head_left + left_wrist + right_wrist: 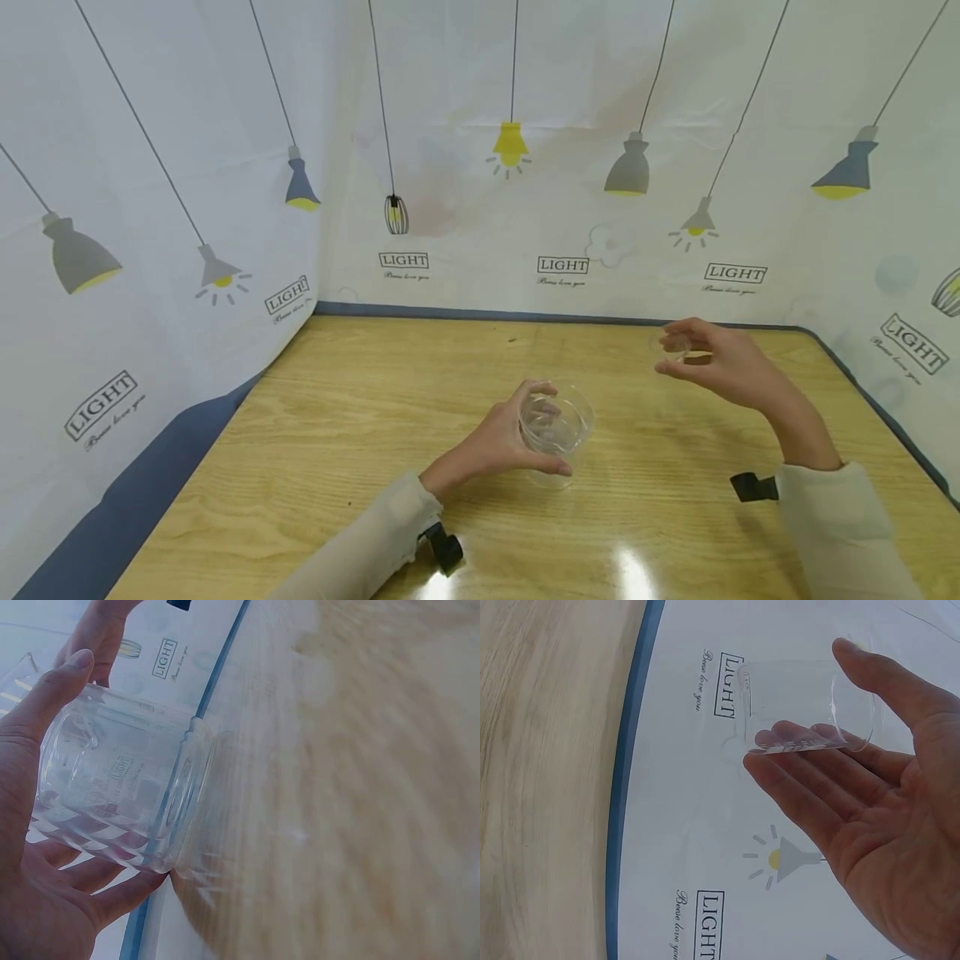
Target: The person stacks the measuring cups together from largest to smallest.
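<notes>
My left hand (498,433) curls round a large clear glass cup (558,425), thumb on the near side and fingers on the far side. The cup stands upright, its base right at the tabletop; facets show along its wall (120,780) in the left wrist view. Raised over the back right of the table, my right hand (720,358) grips a small clear beaker (670,346) between thumb and fingers. In the right wrist view this beaker (791,705) is upright and see-through, with faint markings, and the fingers show through its wall.
A wood-grain table (300,433) spreads beneath both hands. Fabric walls (465,192) printed with lamps and the word LIGHT enclose its back and sides, with a blue border (480,314) along the table's far edge. Black straps (753,487) sit at the sleeve cuffs.
</notes>
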{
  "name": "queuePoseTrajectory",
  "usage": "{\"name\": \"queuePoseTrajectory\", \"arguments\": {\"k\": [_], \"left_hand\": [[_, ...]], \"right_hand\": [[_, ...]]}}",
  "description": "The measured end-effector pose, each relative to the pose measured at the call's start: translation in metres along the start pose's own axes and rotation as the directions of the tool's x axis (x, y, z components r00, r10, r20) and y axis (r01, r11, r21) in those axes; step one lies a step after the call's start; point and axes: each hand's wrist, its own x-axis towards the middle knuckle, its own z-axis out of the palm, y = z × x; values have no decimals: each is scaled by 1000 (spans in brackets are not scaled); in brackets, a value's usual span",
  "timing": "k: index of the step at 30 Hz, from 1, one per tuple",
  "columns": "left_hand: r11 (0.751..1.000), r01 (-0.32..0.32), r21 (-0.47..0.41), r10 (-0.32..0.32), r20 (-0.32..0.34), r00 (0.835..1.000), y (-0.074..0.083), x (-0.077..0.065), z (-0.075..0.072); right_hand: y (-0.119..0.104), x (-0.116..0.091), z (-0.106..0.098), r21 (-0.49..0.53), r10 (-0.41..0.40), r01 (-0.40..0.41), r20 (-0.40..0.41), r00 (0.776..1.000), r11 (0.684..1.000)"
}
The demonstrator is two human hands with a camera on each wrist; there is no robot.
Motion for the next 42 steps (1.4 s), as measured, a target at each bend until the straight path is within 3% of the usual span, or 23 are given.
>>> {"name": "queuePoseTrajectory", "arguments": {"k": [42], "left_hand": [[999, 10, -43, -10, 8, 1000, -1, 0, 0]], "right_hand": [[-43, -1, 12, 20, -195, 197, -70, 978, 980]]}}
